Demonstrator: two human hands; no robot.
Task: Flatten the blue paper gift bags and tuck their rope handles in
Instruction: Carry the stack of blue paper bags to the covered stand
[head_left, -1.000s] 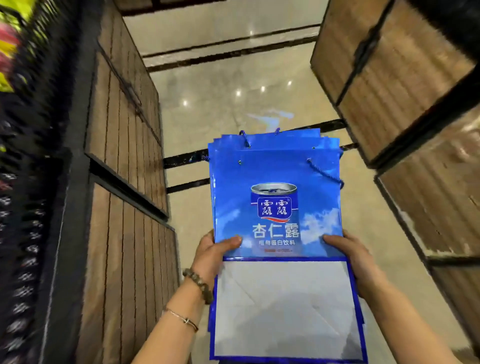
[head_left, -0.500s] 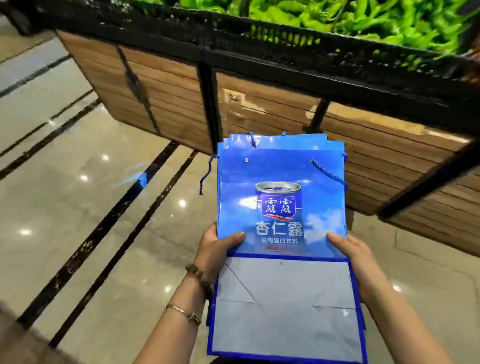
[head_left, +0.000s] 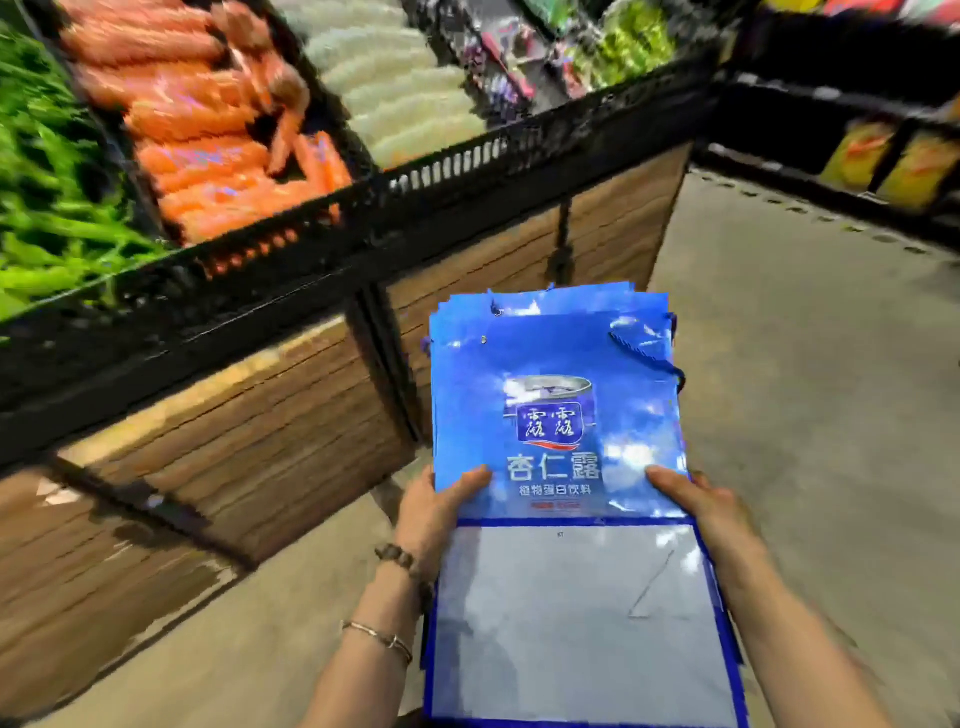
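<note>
A stack of flattened blue paper gift bags (head_left: 556, 415) lies level in front of me, held at both side edges. The top bag shows a printed can and white lettering, with its grey folded bottom panel (head_left: 571, 623) nearest me. My left hand (head_left: 436, 512) grips the stack's left edge, thumb on top. My right hand (head_left: 698, 506) grips the right edge the same way. A blue rope handle (head_left: 649, 356) lies loose over the top bag's far right corner. Another short rope end (head_left: 426, 344) sticks out at the left edge.
A wooden produce stand (head_left: 291, 415) with a black crate rim fills the left and middle, holding green peppers (head_left: 47, 208), carrots (head_left: 218, 135) and pale vegetables (head_left: 410, 98). Grey floor (head_left: 810, 415) stretches to the right. Dark shelves (head_left: 857, 156) stand at the far right.
The view has swung from an aisle floor round to the produce stand, now showing carrots and peppers. Both hands keep the same hold on the bag stack.
</note>
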